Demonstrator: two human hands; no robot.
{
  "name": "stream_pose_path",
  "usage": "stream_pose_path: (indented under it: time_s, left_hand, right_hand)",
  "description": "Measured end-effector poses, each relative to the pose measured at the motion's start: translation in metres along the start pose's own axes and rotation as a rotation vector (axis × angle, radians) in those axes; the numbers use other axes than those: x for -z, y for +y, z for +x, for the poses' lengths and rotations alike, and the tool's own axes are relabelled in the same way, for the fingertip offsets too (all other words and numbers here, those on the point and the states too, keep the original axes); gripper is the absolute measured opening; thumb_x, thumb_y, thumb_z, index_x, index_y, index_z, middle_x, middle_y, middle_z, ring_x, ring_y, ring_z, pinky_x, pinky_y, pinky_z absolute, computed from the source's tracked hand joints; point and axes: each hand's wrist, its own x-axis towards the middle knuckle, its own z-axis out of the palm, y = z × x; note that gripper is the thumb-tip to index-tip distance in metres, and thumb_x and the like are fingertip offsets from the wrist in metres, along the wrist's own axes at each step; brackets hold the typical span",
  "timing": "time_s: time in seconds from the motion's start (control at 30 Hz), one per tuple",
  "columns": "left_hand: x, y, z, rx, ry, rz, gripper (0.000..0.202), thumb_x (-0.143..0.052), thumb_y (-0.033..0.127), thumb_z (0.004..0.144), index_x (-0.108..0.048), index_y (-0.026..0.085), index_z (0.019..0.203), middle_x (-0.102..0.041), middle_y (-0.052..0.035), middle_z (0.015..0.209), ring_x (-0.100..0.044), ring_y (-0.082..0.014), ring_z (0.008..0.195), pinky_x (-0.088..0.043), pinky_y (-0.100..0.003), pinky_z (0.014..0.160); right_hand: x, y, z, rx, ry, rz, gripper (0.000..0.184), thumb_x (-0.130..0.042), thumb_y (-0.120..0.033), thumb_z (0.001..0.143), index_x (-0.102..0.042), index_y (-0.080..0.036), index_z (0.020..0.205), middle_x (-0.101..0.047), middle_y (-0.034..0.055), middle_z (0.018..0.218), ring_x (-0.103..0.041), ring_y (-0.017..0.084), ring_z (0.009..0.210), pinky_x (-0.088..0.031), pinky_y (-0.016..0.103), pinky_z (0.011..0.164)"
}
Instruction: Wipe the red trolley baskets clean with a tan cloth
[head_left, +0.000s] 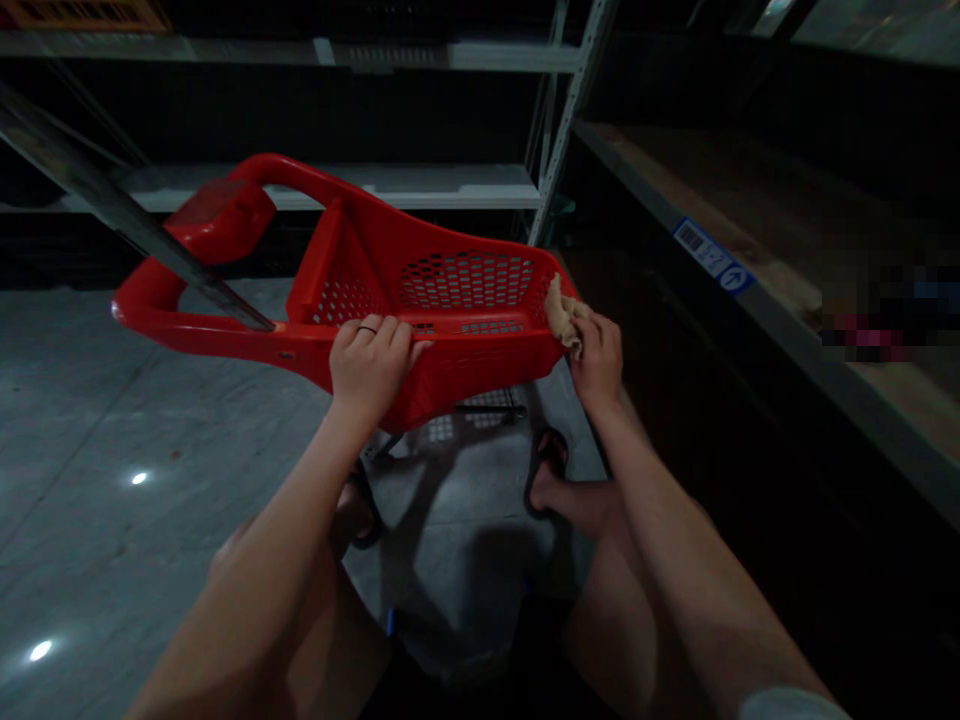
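A red cart stands side-on between the person's legs and a metal shelf, its handle to the left and the end of its basket to the right. At that far corner a tan cloth is bunched against the rim, gripped by the right hand. The left hand, a dark ring on one finger, is curled over the near rim. Watching from a distance, I judge that steadying grip to matter most: if it slackens while the cloth is pressed sideways, the cart could swing or roll, though I cannot make out its wheels. The cloth might also snag on the basket's holes and slip free. I would mind the grey rod slanting over the handle, which an arm or a shifting cart could knock. Below, sandals are planted on the floor close to the cart, where a sudden lurch could catch a toe. To the right, a bench bears a blue label, its edge near enough to graze the right elbow
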Motion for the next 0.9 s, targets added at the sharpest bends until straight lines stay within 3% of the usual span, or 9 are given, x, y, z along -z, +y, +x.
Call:
stream_pose_path:
  time_s: [0.17, 0.27, 0.33, 0.47, 0.53, 0.67, 0.73, 0.8, 0.9]
  left_hand:
    - [-0.003, 0.001, 0.002, 0.002, 0.032, 0.004, 0.044, -0.038, 0.053, 0.106, -0.067, 0.024, 0.09, -0.07, -0.0118, 0.087, -0.062, -0.0313, 0.091, -0.045, -0.048, 0.085]
    - [-0.001, 0.0, 0.002, 0.007, 0.027, -0.031, 0.042, -0.038, 0.051, 0.106, -0.067, 0.025, 0.089, -0.07, -0.0118, 0.087, -0.061, -0.0314, 0.091, -0.044, -0.049, 0.085]
    - [0.001, -0.002, 0.001, 0.014, 0.01, -0.051, 0.043, -0.038, 0.05, 0.106, -0.067, 0.025, 0.087, -0.07, -0.0124, 0.088, -0.061, -0.0323, 0.092, -0.044, -0.05, 0.085]
    - [0.002, -0.006, 0.0, -0.003, -0.002, -0.006, 0.042, -0.041, 0.05, 0.105, -0.067, 0.023, 0.087, -0.069, -0.0128, 0.087, -0.061, -0.0331, 0.091, -0.043, -0.049, 0.085]
    - [0.0, -0.008, -0.001, -0.017, 0.013, 0.023, 0.042, -0.043, 0.051, 0.104, -0.066, 0.022, 0.087, -0.069, -0.0127, 0.085, -0.062, -0.0333, 0.09, -0.042, -0.049, 0.084]
    - [-0.003, -0.009, -0.001, -0.004, 0.048, -0.04, 0.042, -0.044, 0.053, 0.104, -0.066, 0.022, 0.086, -0.068, -0.0121, 0.083, -0.061, -0.0328, 0.087, -0.041, -0.048, 0.083]
    - [-0.003, -0.009, -0.001, 0.006, 0.06, -0.083, 0.043, -0.043, 0.053, 0.104, -0.065, 0.022, 0.084, -0.068, -0.0115, 0.083, -0.061, -0.0319, 0.087, -0.041, -0.047, 0.084]
    - [-0.003, -0.008, -0.001, 0.002, 0.072, -0.088, 0.044, -0.042, 0.054, 0.105, -0.065, 0.023, 0.084, -0.068, -0.0115, 0.083, -0.06, -0.0313, 0.087, -0.041, -0.047, 0.084]
    - [-0.004, -0.007, -0.001, -0.017, 0.098, -0.065, 0.044, -0.042, 0.054, 0.105, -0.066, 0.023, 0.084, -0.068, -0.0116, 0.083, -0.06, -0.0307, 0.086, -0.041, -0.046, 0.084]
  right_hand:
    - [-0.048, -0.035, -0.025, -0.105, 0.14, 0.022, 0.037, -0.049, -0.013, 0.083, -0.06, -0.02, 0.118, -0.053, 0.0175, 0.131, -0.051, 0.029, 0.129, -0.042, 0.056, 0.115]
    - [-0.076, -0.048, -0.06, -0.117, 0.004, 0.092, 0.034, -0.049, -0.012, 0.083, -0.058, -0.019, 0.115, -0.054, 0.0173, 0.127, -0.05, 0.028, 0.126, -0.041, 0.054, 0.115]
    - [-0.084, -0.047, -0.084, -0.118, -0.105, 0.14, 0.036, -0.047, -0.007, 0.08, -0.058, -0.02, 0.112, -0.056, 0.0147, 0.123, -0.052, 0.026, 0.123, -0.043, 0.05, 0.114]
    - [-0.075, -0.038, -0.102, -0.106, -0.181, 0.229, 0.045, -0.045, -0.001, 0.072, -0.06, -0.021, 0.109, -0.057, 0.0109, 0.119, -0.056, 0.022, 0.116, -0.049, 0.042, 0.106]
    - [-0.063, -0.037, -0.089, -0.122, -0.079, 0.231, 0.043, -0.046, -0.003, 0.073, -0.061, -0.021, 0.108, -0.056, 0.0103, 0.118, -0.057, 0.022, 0.113, -0.05, 0.04, 0.104]
    - [-0.04, -0.039, -0.044, -0.167, 0.257, 0.2, 0.032, -0.047, -0.007, 0.078, -0.062, -0.022, 0.102, -0.053, 0.0082, 0.114, -0.057, 0.022, 0.111, -0.048, 0.041, 0.105]
    - [-0.034, -0.037, -0.033, -0.174, 0.345, 0.189, 0.035, -0.046, -0.006, 0.077, -0.062, -0.023, 0.104, -0.051, 0.0081, 0.116, -0.056, 0.022, 0.114, -0.047, 0.042, 0.107]
    - [-0.036, -0.031, -0.037, -0.163, 0.338, 0.174, 0.038, -0.047, -0.007, 0.076, -0.063, -0.022, 0.108, -0.051, 0.0096, 0.121, -0.055, 0.023, 0.118, -0.046, 0.044, 0.108]
    - [-0.05, -0.015, -0.067, -0.174, 0.143, 0.159, 0.036, -0.049, -0.008, 0.076, -0.065, -0.019, 0.106, -0.054, 0.0117, 0.12, -0.056, 0.024, 0.117, -0.049, 0.044, 0.105]
